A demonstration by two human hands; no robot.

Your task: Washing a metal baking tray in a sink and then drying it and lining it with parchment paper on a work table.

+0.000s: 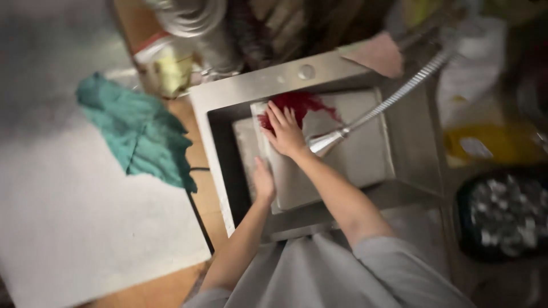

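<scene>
Sink (220,94), red stain (302,102) under right fingers (278,117)
</scene>
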